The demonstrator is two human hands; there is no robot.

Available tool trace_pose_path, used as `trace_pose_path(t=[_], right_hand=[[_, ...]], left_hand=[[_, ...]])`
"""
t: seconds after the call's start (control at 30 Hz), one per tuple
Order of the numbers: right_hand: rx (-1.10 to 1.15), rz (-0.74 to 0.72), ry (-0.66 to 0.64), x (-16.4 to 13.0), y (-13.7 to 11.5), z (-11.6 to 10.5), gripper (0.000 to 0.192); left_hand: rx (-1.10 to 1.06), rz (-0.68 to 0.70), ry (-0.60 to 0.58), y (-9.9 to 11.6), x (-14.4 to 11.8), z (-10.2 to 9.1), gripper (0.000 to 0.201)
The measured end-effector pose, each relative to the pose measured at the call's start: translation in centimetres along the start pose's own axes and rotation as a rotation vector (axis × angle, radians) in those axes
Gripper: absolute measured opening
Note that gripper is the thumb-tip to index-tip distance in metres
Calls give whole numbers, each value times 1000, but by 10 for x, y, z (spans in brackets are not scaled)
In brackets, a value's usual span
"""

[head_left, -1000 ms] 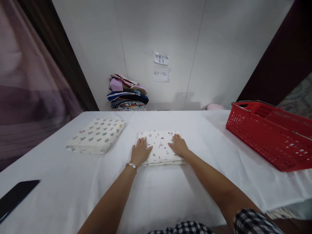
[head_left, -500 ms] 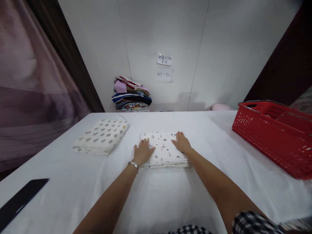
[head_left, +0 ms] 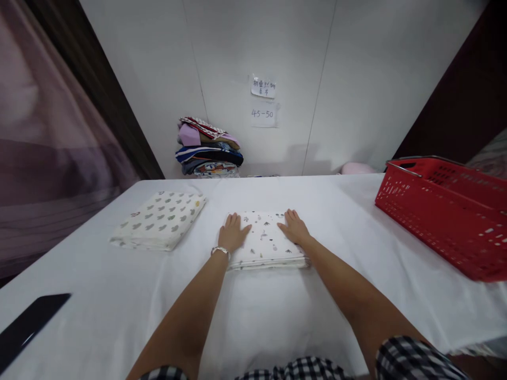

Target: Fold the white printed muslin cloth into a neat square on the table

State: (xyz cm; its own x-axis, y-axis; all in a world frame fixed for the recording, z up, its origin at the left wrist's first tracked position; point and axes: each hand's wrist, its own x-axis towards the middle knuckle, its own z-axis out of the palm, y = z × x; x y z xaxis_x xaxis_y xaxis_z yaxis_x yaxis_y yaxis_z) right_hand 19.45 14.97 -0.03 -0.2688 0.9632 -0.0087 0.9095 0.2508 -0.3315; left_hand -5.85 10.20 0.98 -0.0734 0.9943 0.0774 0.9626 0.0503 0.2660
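A white cloth with small grey prints (head_left: 263, 243) lies folded into a layered rectangle in front of me. On its left part rests my left hand (head_left: 233, 233), palm down with the fingers stretched out; a silvery bracelet (head_left: 221, 250) circles that wrist. My right hand (head_left: 294, 229) lies flat on the cloth's upper right part, its thumb spread toward the middle. To the left sits a second folded cloth, cream with rows of grey shapes (head_left: 162, 219), apart from both hands.
A red perforated basket (head_left: 439, 211) with metal handles stands at the right on the white-covered table (head_left: 277, 311). At the lower left lies a dark flat object (head_left: 34, 322). Beyond the far edge rises a pile of folded fabrics (head_left: 209, 150) against the wall, near paper notes (head_left: 263, 113).
My left hand has slid slightly up along the left side of the folded cloth. The right hand stays in nearly the same place. The whole view has shifted a little.
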Motion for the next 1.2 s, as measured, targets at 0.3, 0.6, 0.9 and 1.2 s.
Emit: trace_pose_path(t=[0.3, 0.6, 0.9, 1.2], right_hand=[[244, -5, -15, -12, 11, -8, 61], [667, 110, 123, -107, 23, 11, 65], [785, 127, 242, -113, 19, 19, 66], [575, 3, 408, -129, 15, 12, 47]], left_hand=[[-131, -127, 101, -8, -6, -10, 54], [-206, -327, -39, -23, -56, -30, 63], [-246, -341, -48, -3, -100, -31, 61], [-308, -224, 346, 1, -126, -12, 50]])
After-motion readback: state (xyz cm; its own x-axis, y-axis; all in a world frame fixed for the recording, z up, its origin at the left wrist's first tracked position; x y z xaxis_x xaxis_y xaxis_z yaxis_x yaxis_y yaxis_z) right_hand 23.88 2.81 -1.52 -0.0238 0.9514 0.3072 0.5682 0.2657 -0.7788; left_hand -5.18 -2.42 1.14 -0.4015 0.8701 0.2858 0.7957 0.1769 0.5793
